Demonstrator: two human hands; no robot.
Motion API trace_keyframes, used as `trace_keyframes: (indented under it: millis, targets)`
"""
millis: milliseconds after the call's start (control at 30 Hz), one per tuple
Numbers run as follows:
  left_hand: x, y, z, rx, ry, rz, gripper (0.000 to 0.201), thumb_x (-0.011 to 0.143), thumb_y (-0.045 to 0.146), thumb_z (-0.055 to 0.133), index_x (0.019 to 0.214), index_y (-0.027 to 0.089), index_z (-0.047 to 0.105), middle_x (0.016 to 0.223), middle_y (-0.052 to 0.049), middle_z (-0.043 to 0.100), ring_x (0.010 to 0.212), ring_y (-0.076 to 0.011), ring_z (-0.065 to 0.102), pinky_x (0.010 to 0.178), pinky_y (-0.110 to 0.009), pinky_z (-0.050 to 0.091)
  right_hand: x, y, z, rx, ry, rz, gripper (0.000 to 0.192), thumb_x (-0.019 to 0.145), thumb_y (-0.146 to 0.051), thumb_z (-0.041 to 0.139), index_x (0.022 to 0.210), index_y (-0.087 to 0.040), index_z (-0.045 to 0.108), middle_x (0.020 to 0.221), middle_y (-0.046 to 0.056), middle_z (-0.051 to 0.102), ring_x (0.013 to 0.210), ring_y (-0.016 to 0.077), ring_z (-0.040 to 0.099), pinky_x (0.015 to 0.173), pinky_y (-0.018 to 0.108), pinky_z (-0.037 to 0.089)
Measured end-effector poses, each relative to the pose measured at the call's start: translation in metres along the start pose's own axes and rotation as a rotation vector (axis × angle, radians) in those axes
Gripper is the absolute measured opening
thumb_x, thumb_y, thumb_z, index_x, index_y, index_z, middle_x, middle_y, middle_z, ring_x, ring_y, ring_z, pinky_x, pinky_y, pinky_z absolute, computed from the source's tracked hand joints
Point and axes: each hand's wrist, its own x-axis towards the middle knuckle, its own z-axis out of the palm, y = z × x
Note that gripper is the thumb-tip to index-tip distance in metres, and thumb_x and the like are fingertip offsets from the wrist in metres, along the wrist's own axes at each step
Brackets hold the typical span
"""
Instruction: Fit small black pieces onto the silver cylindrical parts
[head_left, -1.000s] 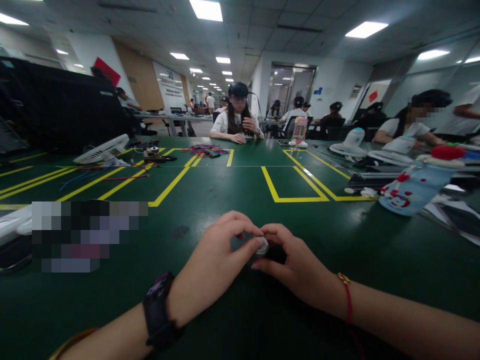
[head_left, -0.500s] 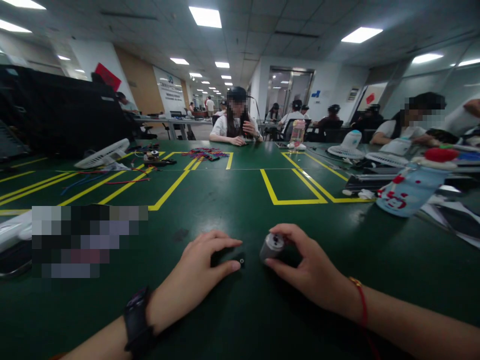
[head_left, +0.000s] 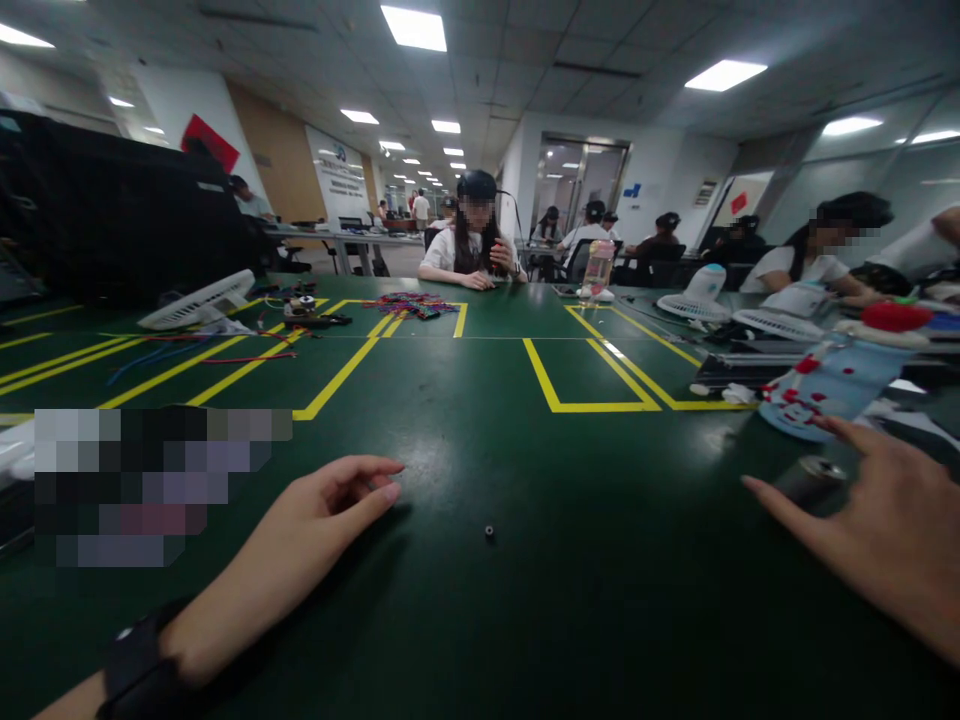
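Green bench (head_left: 480,635) before you

Your right hand (head_left: 889,525) spreads thumb and fingers wide; your left hand (head_left: 319,515) has its fingertips loosely parted; the metal cylinder (head_left: 808,481) is between your right thumb and fingers, and the small dark piece (head_left: 489,532) lies between both hands

Mid tabletop (head_left: 465,440) passable around small black part (head_left: 489,533); blue bottle (head_left: 859,370) obstructs right
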Motion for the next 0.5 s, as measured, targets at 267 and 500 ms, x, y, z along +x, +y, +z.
trace_keyframes:
  millis: [267, 500]
  targets:
    - [-0.001, 0.004, 0.002, 0.078, -0.008, -0.005, 0.044, 0.081, 0.054, 0.057, 0.113, 0.025, 0.061, 0.095, -0.003, 0.069, 0.085, -0.0236, 0.066, 0.070, -0.033, 0.050, -0.003, -0.217, -0.020, 0.785, -0.569, -0.615, 0.040, 0.086, -0.041, 0.055, 0.123, -0.024, 0.055, 0.111, 0.007, 0.057, 0.100, 0.0175, 0.050, 0.085, 0.034, 0.043]
    - [-0.003, 0.008, 0.001, 0.074, -0.027, 0.001, 0.041, 0.083, 0.054, 0.054, 0.111, 0.024, 0.061, 0.095, -0.003, 0.069, 0.086, -0.0235, 0.065, 0.072, -0.033, 0.050, 0.021, -0.182, -0.011, 0.812, -0.434, -0.455, 0.024, 0.093, -0.031, 0.043, 0.097, -0.018, 0.062, 0.096, 0.006, 0.059, 0.088, 0.0134, 0.052, 0.078, 0.029, 0.042]
